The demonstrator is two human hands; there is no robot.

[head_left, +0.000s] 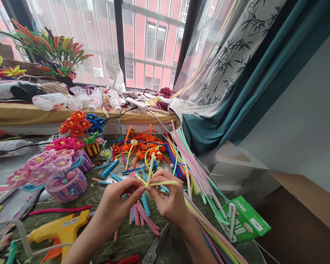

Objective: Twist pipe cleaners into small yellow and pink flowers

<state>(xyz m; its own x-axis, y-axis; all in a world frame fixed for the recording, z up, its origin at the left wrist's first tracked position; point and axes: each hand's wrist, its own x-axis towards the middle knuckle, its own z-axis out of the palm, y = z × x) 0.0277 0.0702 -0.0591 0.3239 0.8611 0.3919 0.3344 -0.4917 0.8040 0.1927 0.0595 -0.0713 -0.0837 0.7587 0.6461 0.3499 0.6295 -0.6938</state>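
Yellow pipe cleaner (165, 183) | centre of frame, above the surface (126, 242) | left grip (118, 205), right grip (169, 201) both clenched on it | pinching close at the crossing holds the bend firm

bare left hand (117, 203), bare right hand (169, 201)
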